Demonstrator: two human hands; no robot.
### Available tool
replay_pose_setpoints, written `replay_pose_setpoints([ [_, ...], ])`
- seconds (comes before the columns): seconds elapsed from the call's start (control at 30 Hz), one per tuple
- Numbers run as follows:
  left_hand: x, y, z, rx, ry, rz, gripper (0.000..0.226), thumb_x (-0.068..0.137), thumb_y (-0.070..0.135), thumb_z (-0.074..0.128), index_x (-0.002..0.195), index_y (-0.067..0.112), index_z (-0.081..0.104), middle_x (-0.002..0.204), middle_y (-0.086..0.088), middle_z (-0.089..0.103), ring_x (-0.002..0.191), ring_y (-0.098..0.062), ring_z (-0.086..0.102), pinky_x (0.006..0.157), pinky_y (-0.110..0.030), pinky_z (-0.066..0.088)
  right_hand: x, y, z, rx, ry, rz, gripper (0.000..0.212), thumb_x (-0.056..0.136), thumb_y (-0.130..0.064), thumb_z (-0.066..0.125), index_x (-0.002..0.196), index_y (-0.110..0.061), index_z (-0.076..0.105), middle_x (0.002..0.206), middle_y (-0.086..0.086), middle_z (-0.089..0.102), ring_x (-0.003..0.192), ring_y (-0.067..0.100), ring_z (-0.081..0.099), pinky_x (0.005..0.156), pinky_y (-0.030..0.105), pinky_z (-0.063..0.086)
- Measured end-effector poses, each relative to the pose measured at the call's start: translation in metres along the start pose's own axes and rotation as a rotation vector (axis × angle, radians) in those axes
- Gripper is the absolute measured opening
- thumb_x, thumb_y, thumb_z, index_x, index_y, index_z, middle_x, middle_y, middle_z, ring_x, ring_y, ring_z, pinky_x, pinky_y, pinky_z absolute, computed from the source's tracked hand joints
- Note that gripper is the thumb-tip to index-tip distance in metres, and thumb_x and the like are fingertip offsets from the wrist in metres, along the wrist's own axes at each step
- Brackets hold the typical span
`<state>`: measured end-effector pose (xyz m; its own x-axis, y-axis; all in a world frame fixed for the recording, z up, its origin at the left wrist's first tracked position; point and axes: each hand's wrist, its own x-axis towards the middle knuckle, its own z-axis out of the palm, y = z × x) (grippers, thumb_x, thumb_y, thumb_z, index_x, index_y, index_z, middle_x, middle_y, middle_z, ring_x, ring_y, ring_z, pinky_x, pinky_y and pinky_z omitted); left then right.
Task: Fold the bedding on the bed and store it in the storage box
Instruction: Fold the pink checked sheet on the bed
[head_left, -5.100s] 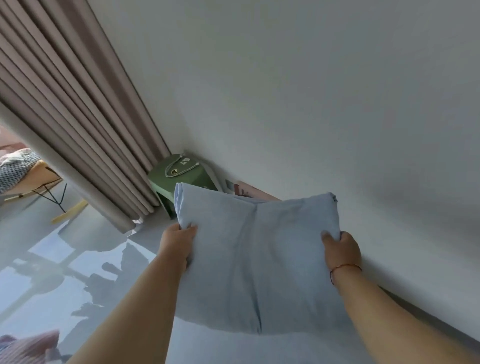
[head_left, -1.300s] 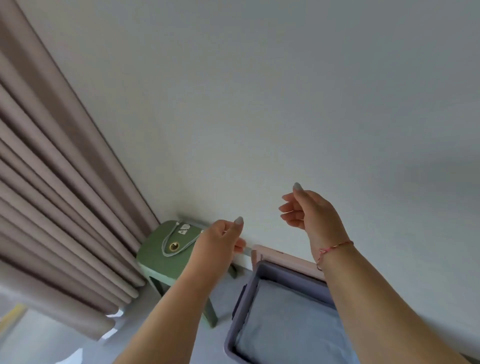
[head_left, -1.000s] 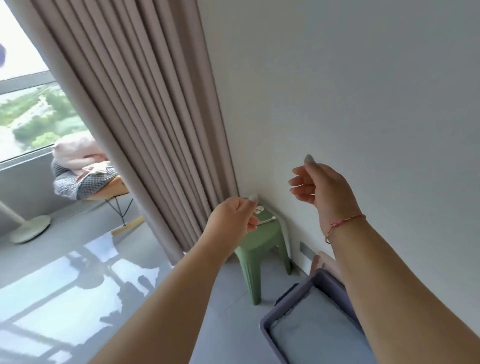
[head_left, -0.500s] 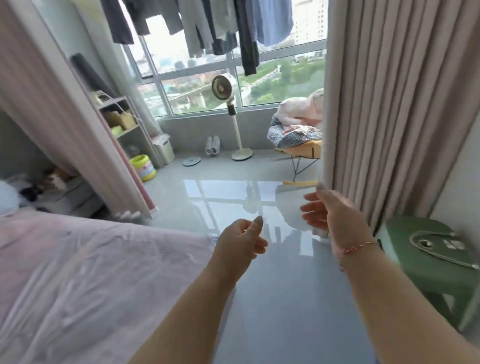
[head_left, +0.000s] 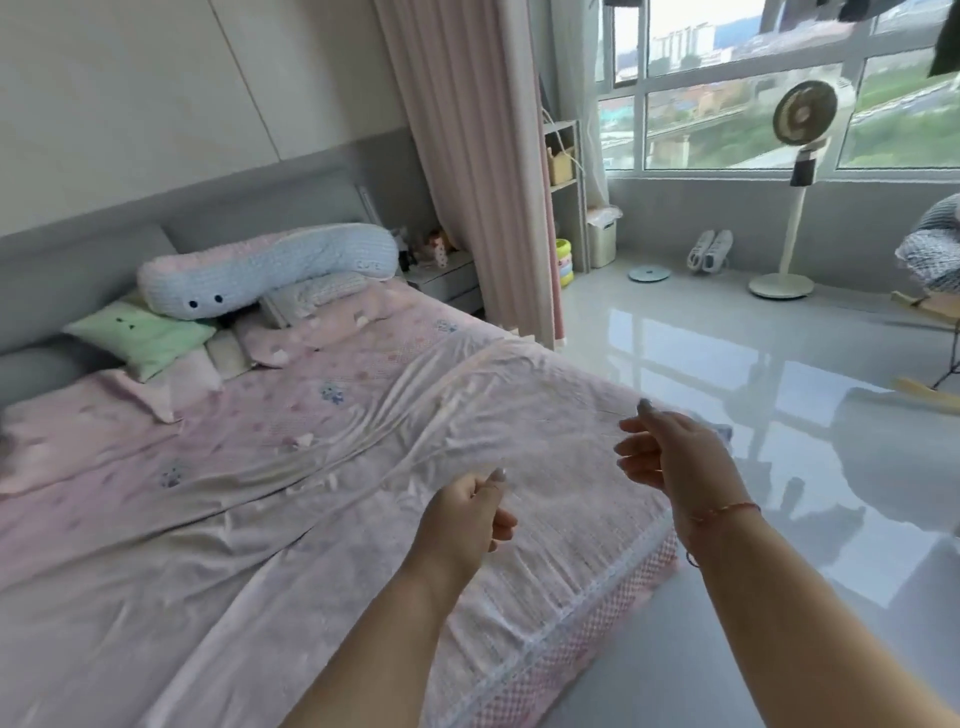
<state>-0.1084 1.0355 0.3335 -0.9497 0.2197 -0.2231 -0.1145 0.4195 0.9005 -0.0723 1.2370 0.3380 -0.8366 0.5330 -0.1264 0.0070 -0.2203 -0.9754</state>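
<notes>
**Back at the bed, both hands free**

Head view: a moment ago the camera faced the wall corner, where a folded blue piece already lay inside the storage box beside a green stool. Now the view has swung round to the bed (head_left: 597, 613), and the box is out of sight. Judging from that, one piece of bedding is stored and the person has turned back for the next one, so the task is partly done, not finished.

What is left looks like the pale pink sheet (head_left: 322, 519), lying spread and creased across the mattress from about 9 o'clock to the middle of the frame, its lace edge running down toward 5 o'clock. At 10 o'clock a long blue pillow (head_left: 270, 270) with two dot eyes leans on a green pillow (head_left: 137, 332) against the headboard. A standing fan (head_left: 797, 171) is at 2 o'clock by the window, a pair of white shoes (head_left: 709, 252) just left of its base.

The left hand (head_left: 467, 512) hangs above the sheet near the centre, its fingers (head_left: 501, 522) loosely curled with the thumb raised, holding nothing. The right hand (head_left: 670, 457), with a red cord at the wrist, is at about 3 o'clock of the left one, over the bed's near corner; its fingers (head_left: 636, 467) are relaxed and slightly spread, also empty. Neither hand appears to touch the sheet, and the two are near each other but apart. The next move probably calls for catching a sheet edge or corner.
</notes>
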Motion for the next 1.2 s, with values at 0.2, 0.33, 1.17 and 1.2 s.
replay_pose_setpoints([
  [0.2, -0.021, -0.080, -0.118, -0.027, 0.143, -0.134, 0.037, 0.100, 0.041, 0.046, 0.101, 0.008, 0.062, 0.083, -0.007, 0.071, 0.077, -0.018, 0.067, 0.077, -0.034, 0.052, -0.034, 0.046, 0.118, -0.015, -0.128, 0.076, 0.029, 0.097, -0.025, 0.050, 0.077, -0.008, 0.063, 0.058, 0.005, 0.061, 0.058, 0.021, 0.054, 0.061, 0.030, 0.045],
  [0.33, -0.033, -0.118, -0.177, -0.091, 0.241, -0.192, 0.031, 0.100, 0.040, 0.046, 0.098, 0.013, 0.062, 0.077, -0.005, 0.069, 0.072, -0.016, 0.065, 0.072, -0.032, 0.050, -0.052, 0.063, 0.181, -0.054, -0.206, 0.103, 0.030, 0.097, -0.026, 0.051, 0.077, -0.007, 0.063, 0.057, 0.005, 0.060, 0.056, 0.021, 0.053, 0.059, 0.029, 0.045],
  [1.17, 0.086, -0.171, -0.323, -0.194, 0.495, -0.309, 0.028, 0.100, 0.037, 0.047, 0.096, 0.013, 0.060, 0.090, -0.011, 0.072, 0.078, -0.018, 0.067, 0.073, -0.031, 0.053, 0.048, 0.119, 0.421, -0.209, -0.536, 0.234, 0.027, 0.096, -0.027, 0.052, 0.085, -0.005, 0.064, 0.066, 0.008, 0.061, 0.059, 0.018, 0.055, 0.068, 0.031, 0.048],
  [1.2, 0.095, -0.173, -0.328, -0.202, 0.488, -0.318, 0.026, 0.100, 0.036, 0.047, 0.097, 0.014, 0.060, 0.090, -0.010, 0.072, 0.077, -0.018, 0.067, 0.072, -0.031, 0.053, 0.055, 0.122, 0.428, -0.221, -0.528, 0.242, 0.027, 0.097, -0.026, 0.052, 0.084, -0.005, 0.064, 0.065, 0.008, 0.061, 0.059, 0.018, 0.054, 0.067, 0.032, 0.048],
])
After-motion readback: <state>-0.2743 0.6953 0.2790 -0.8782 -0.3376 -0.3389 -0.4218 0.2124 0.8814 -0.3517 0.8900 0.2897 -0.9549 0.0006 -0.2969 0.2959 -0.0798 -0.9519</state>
